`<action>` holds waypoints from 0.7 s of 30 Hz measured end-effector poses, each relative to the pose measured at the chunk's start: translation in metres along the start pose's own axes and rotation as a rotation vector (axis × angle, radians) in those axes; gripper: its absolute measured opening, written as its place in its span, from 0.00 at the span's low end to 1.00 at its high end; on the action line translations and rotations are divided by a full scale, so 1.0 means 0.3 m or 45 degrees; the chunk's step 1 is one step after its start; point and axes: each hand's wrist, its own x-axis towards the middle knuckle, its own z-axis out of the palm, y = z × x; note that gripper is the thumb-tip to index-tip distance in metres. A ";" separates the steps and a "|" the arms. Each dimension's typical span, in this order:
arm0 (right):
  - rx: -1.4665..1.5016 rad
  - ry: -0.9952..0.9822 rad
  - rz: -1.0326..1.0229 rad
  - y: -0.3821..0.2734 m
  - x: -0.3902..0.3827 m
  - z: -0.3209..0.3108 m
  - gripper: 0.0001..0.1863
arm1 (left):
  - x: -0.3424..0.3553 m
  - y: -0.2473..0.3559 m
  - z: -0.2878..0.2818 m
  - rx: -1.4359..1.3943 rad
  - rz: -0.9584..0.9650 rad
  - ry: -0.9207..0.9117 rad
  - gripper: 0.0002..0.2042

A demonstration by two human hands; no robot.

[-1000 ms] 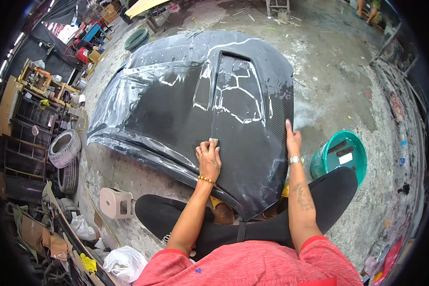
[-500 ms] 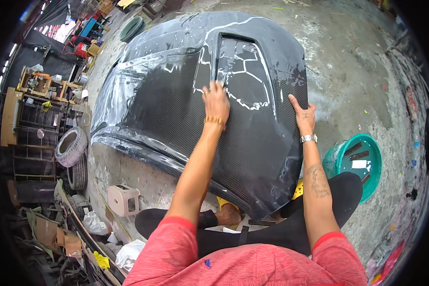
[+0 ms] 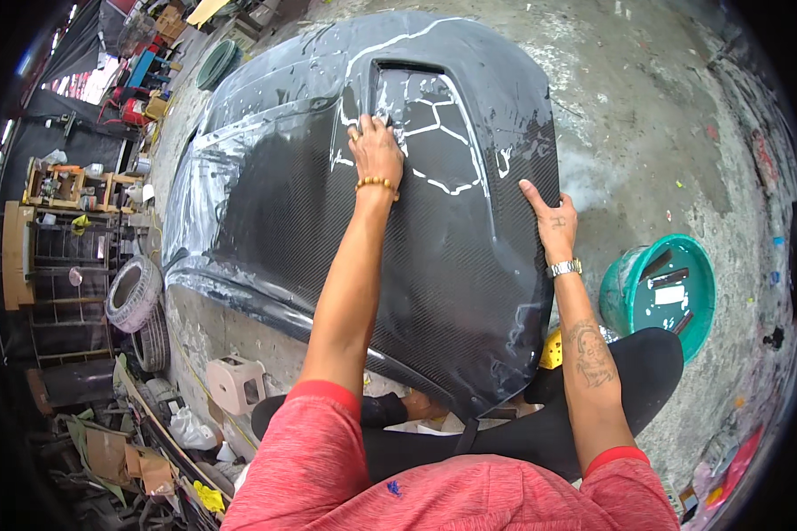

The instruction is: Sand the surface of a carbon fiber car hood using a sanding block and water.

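Left hand (image 3: pixel 378 161) has travelled up the dark hood panel (image 3: pixel 447 288) since the earlier frame, from below the sunken vent (image 3: pixel 447 150) to that vent's left edge, while the right hand (image 3: pixel 554 221) stays at the panel's right edge. Largest of all, the concrete floor (image 3: pixel 624 115) surrounds everything; on or just above it, the hood panel spreads across the centre, its nearest corner at bottom centre, probably so that both arms can reach over it. Two tyres (image 3: pixel 135 292) sit at mid-left, and a green bucket (image 3: pixel 620 305) stands right of centre, seemingly kept within easy reach. Smaller is the beige stool (image 3: pixel 230 389) at lower left. As for the grip, the right hand clasps the panel's edge, thumb on top, apparently to steady it; the left hand's fingers bend down onto the surface, and whether they enclose anything I cannot tell. Smallest, dark strips (image 3: pixel 667 279) lie inside the bucket.
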 end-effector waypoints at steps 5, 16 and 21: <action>0.051 0.029 0.079 0.029 -0.065 -0.082 0.61 | -0.530 0.025 -0.185 -0.172 0.041 -0.069 0.18; 0.021 0.023 0.062 -0.014 -0.084 -0.025 0.66 | -0.055 -0.023 -0.043 -0.002 0.027 -0.095 0.14; 0.064 0.076 0.075 -0.012 -0.104 -0.087 0.64 | -0.512 0.003 -0.240 -0.160 0.012 -0.116 0.15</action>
